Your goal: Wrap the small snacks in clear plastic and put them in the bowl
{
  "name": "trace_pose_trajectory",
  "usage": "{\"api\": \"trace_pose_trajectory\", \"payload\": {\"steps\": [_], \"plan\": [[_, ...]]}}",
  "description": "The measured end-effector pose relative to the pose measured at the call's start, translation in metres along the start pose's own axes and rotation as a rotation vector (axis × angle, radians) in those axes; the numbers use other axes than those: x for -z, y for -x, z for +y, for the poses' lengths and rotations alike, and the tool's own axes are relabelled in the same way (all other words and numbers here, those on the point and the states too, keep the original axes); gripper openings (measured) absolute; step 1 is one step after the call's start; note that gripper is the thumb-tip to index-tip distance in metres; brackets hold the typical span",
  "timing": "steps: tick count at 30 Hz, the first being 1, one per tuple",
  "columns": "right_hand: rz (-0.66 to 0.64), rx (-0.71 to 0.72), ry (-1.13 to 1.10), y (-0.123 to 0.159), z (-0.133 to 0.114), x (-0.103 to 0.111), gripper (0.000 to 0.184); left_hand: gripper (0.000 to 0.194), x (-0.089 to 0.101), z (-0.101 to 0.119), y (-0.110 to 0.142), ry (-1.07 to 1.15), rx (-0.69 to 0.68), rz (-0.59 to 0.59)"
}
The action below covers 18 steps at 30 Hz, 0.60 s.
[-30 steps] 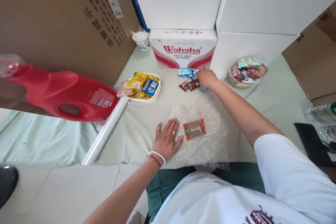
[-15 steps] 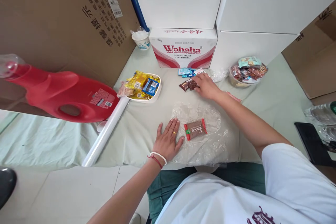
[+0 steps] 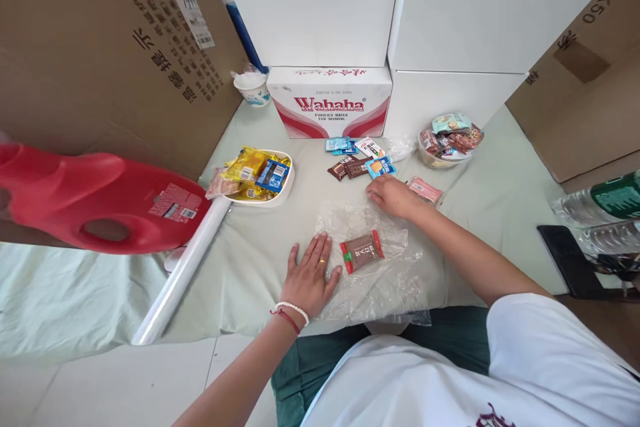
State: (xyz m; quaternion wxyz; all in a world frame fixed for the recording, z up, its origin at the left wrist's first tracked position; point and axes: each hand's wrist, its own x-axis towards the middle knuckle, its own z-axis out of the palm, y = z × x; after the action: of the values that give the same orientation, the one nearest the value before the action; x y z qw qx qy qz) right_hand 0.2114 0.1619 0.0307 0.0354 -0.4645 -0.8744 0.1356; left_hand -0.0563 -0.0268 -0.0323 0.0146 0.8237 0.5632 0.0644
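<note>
One brown packet point(image 3: 363, 252) lies on plastic film point(image 3: 395, 280) spread over the desk point(image 3: 260, 247), not wrapped by it; its long axis runs left to right, the right end slightly farther off, green mark point(image 3: 347, 257) leftward. The left hand point(image 3: 307, 280) rests flat at the film's edge, grip released. The right hand point(image 3: 393, 197) curls beside a blue packet point(image 3: 381, 167); whether its grip holds anything, I cannot tell.
</note>
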Motion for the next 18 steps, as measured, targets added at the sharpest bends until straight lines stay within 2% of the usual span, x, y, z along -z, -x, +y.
{"api": "trace_pose_trajectory", "payload": {"steps": [2, 4, 7, 9, 13, 16, 18], "plan": [[0.113, -0.131, 0.051, 0.014, 0.017, 0.000, 0.031, 0.069, -0.001, 0.000, 0.000, 0.002, -0.008, 0.006], [0.140, -0.262, 0.120, 0.030, 0.037, 0.000, 0.033, 0.070, -0.002, -0.001, 0.001, 0.007, -0.013, 0.013], [0.020, -0.340, 0.187, 0.047, 0.059, 0.002, 0.031, 0.070, -0.004, -0.002, 0.001, 0.011, -0.010, 0.018], [-0.019, -0.360, 0.214, 0.046, 0.065, 0.004, 0.032, 0.071, -0.004, -0.002, 0.001, 0.013, -0.012, 0.017], [0.031, -0.305, 0.191, 0.009, 0.059, 0.006, 0.035, 0.070, -0.004, -0.003, 0.000, 0.003, -0.022, 0.016], [0.065, -0.239, 0.146, -0.031, 0.052, 0.007, 0.057, 0.070, -0.004, -0.003, 0.001, -0.011, -0.021, 0.020], [0.041, -0.225, 0.147, -0.048, 0.050, 0.007, 0.067, 0.069, -0.004, -0.003, 0.001, -0.016, -0.016, 0.025]]}}
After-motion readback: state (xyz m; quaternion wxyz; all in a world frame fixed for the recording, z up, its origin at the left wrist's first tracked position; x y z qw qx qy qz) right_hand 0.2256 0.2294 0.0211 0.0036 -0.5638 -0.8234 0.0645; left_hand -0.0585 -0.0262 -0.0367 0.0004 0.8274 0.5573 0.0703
